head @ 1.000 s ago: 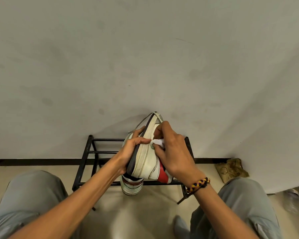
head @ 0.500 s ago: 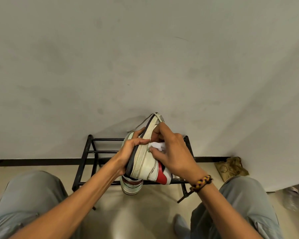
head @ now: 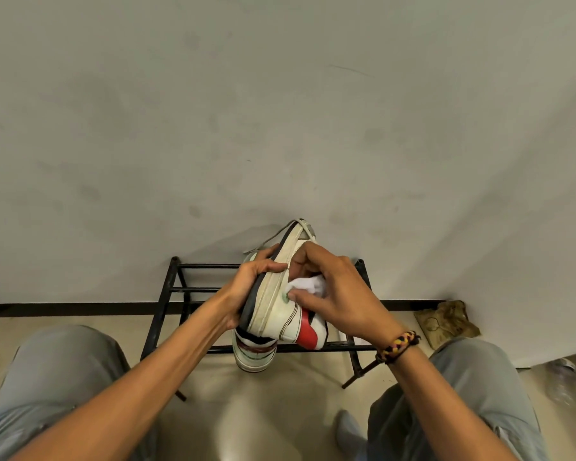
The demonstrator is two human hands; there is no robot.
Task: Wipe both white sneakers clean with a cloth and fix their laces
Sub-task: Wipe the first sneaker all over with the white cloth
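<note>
Head view, risks: the held sneaker [head: 280, 304] sits on its side in mid-air above the shoe rack [head: 167, 294], gripped only along the sole. Firm rubbing from the cloth side could twist it out of that grip, in my judgement.
Head view, lace risk: a loose lace [head: 270, 242] trails off the far end of the shoe; it could snag on fingers or the rack, and looks not yet fixed.
Head view, left hand [head: 250, 281]: fingers and thumb curled round the sole edge, gripping the sneaker from the left.
Head view, right hand [head: 333, 294]: fingers bunched round the white cloth [head: 308, 284], pinching it and pressing it to the shoe's upper side panel near a small green mark.
Head view, second sneaker [head: 255, 356]: standing on the rack's front rail, directly below the held one, partly hidden by it. Its state of cleanliness cannot be told.
Head view, stage: wiping of the first shoe under way, by my estimate; laces left to do.
</note>
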